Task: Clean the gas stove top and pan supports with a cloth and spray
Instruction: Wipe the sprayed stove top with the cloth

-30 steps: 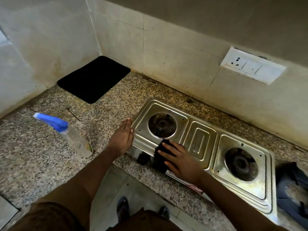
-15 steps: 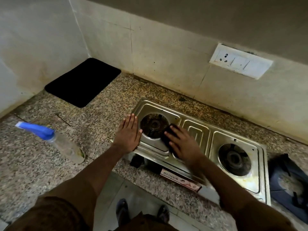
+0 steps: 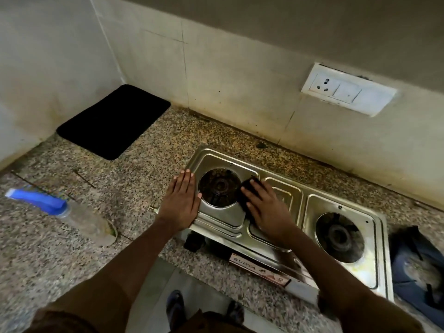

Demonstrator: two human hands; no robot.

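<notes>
Head view. A two-burner stainless steel gas stove [image 3: 298, 210] sits on a speckled granite table [image 3: 144, 164], its rear edge near the tiled back wall [image 3: 240, 92]. Both burners are exposed, with no pan supports over them. The left burner [image 3: 219, 187] lies between the two hands; the right burner [image 3: 340, 237] is well apart from them, toward the stove's right end.

The left hand [image 3: 180, 203] lies flat, fingers straight and together, palm down on the stove's left edge just beside the left burner. It holds nothing.

The right hand [image 3: 266, 210] lies palm down on a dark cloth [image 3: 245, 193], fingers spread and pressing it onto the stove top at the right rim of the left burner. Most of the cloth is hidden under the hand; only its left and far edges show beyond the fingertips. Whether the fingers curl around the cloth cannot be told with certainty; they appear nearly straight.

A clear spray bottle [image 3: 81, 217] with a blue trigger head stands on the table, well apart to the left of the left hand, untouched. A black mat [image 3: 113, 121] lies in the far left corner. A dark blue bundle [image 3: 418, 267] lies just beside the stove's right end; its nature is unclear. A white socket and switch plate [image 3: 346, 91] is mounted on the wall. A black knob [image 3: 194, 241] shows on the stove's front.
</notes>
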